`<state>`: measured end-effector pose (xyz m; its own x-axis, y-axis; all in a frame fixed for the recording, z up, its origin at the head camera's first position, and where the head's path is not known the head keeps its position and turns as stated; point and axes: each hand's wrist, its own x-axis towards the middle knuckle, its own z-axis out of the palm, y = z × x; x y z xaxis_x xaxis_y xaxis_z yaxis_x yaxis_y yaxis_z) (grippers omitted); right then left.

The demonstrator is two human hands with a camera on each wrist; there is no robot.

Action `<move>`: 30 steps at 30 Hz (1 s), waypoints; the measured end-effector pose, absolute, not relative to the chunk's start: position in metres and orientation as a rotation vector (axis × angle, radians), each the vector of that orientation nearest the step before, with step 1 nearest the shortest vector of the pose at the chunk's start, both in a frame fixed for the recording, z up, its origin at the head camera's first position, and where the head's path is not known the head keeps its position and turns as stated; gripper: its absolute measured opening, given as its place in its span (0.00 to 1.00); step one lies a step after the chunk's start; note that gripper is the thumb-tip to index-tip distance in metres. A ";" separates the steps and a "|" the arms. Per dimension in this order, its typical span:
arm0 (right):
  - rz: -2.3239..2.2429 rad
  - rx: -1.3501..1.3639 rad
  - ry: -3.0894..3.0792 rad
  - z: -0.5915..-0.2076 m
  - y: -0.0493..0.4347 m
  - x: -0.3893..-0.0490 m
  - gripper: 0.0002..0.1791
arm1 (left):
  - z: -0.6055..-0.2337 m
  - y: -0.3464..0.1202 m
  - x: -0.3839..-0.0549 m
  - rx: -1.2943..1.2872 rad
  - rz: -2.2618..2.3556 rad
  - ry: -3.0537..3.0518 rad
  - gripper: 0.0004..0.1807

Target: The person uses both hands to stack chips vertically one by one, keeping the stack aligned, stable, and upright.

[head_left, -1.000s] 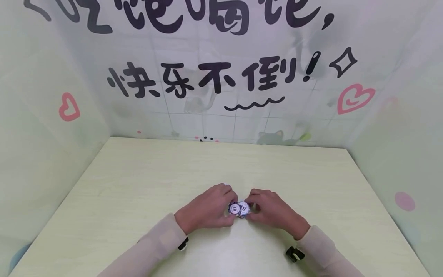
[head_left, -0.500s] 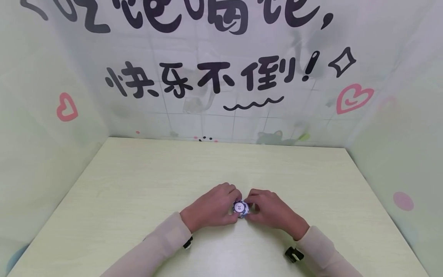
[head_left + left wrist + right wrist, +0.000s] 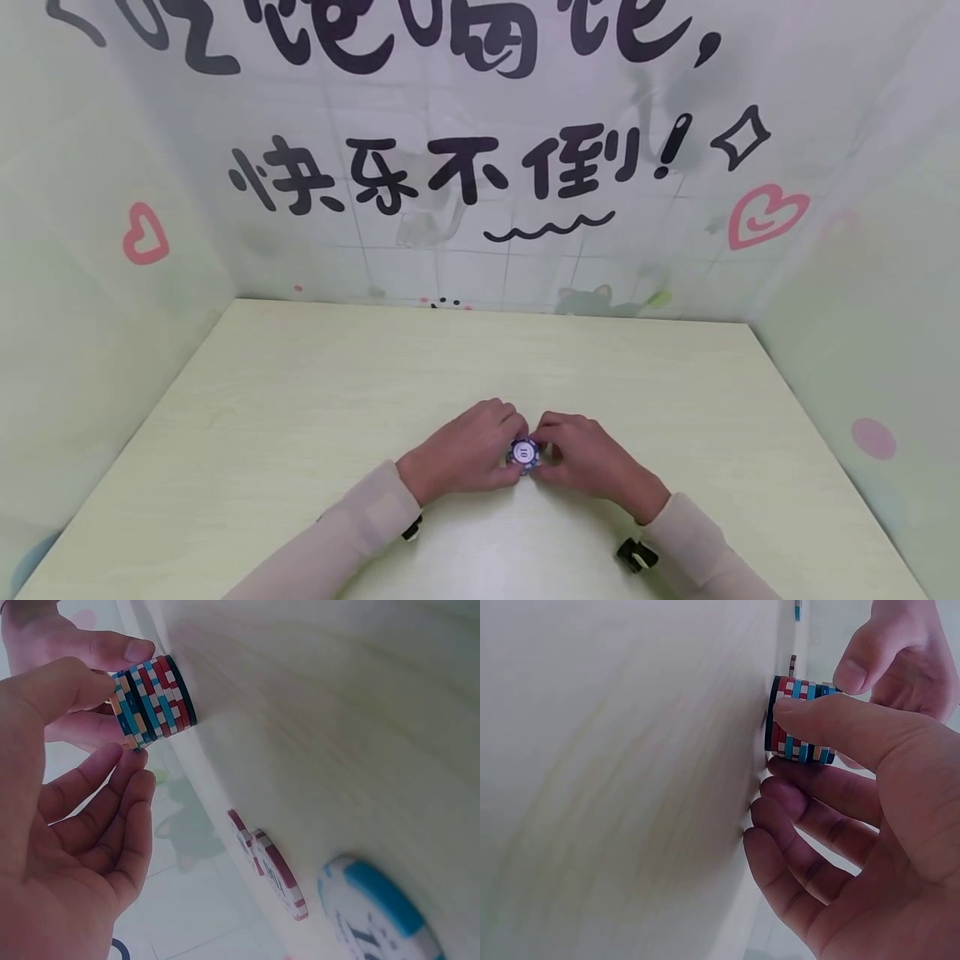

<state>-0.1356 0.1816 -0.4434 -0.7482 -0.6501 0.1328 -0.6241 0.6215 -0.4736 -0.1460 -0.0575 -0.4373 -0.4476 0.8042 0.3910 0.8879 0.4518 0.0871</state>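
A short upright stack of poker chips (image 3: 161,701) stands on the table, with red, light blue, dark blue and tan edges. Its top poker chip (image 3: 524,452) is dark-edged and shows a 10. My left hand (image 3: 468,450) pinches the upper chips between thumb and forefinger, its other fingers loosely bent. From the other side my right hand (image 3: 592,457) holds the lower stack, thumb and forefinger against the edges. In the right wrist view its remaining fingertips (image 3: 759,838) reach down to the table. The hands partly hide the stack.
Loose chips lie flat on the table left of the stack: a light blue and white chip (image 3: 375,911) and red and white chips (image 3: 280,875). The pale wooden table (image 3: 337,367) meets printed fabric walls (image 3: 480,267) at back and sides. Black wrist devices (image 3: 637,554) hang under the sleeves.
My left hand has moved right, bringing the chip marked 10 from overlapping the stack's left side to lying squarely on top. The right hand has stayed at the stack.
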 end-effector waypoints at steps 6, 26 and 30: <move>-0.787 -1.104 2.785 -0.443 0.181 -0.135 0.12 | -0.438 -0.058 -0.145 -1.440 -0.415 -2.427 0.14; -0.723 -1.078 2.787 -0.442 0.181 -0.136 0.12 | -0.428 -0.093 -0.128 -1.312 -0.399 -2.631 0.21; -0.718 -1.077 2.773 -0.442 0.181 -0.137 0.12 | -0.427 -0.108 -0.122 -1.258 -0.402 -2.667 0.21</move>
